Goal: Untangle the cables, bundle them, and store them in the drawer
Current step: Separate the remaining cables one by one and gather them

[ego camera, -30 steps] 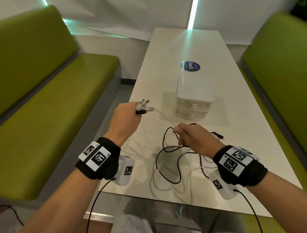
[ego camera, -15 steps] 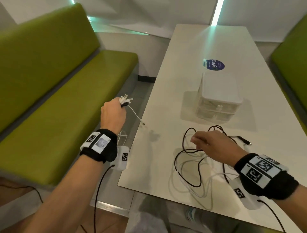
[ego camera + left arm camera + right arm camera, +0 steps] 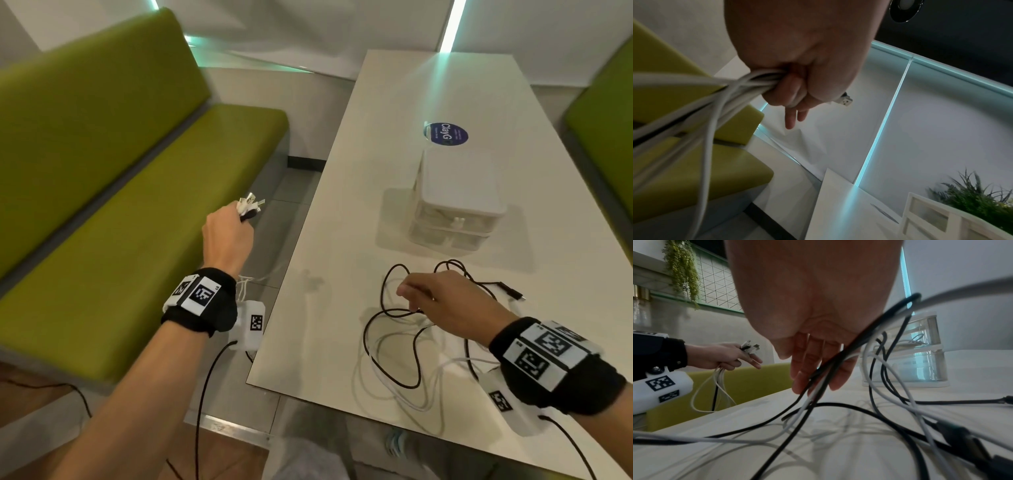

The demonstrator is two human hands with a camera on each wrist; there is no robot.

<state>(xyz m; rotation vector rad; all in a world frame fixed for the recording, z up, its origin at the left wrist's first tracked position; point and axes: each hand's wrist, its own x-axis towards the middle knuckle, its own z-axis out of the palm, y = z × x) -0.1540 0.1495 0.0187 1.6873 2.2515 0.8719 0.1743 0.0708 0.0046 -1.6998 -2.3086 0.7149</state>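
Observation:
My left hand [image 3: 236, 222] hovers off the table's left edge and grips a bunch of white and black cable ends [image 3: 250, 205]. Their cords [image 3: 715, 100] hang down from the fist [image 3: 797, 91], and a USB plug [image 3: 845, 101] sticks out past it. A tangle of black cable [image 3: 365, 339] and white cable [image 3: 445, 365] lies on the near part of the white table [image 3: 376, 137]. My right hand [image 3: 419, 296] rests on that tangle, its fingers [image 3: 807, 369] straight and loose with strands running across them. The white drawer unit [image 3: 459, 192] stands behind, both drawers pushed in.
A green bench [image 3: 120, 205] runs along the left, with a floor gap between it and the table. Another green bench [image 3: 603, 113] is at the right. A blue round sticker [image 3: 447, 133] lies beyond the drawer unit. A black plug end [image 3: 512, 293] lies right of my right hand.
My left hand has swung left, from over the table to past its edge, taking the cable ends with it. The right hand has stayed on the tangle.

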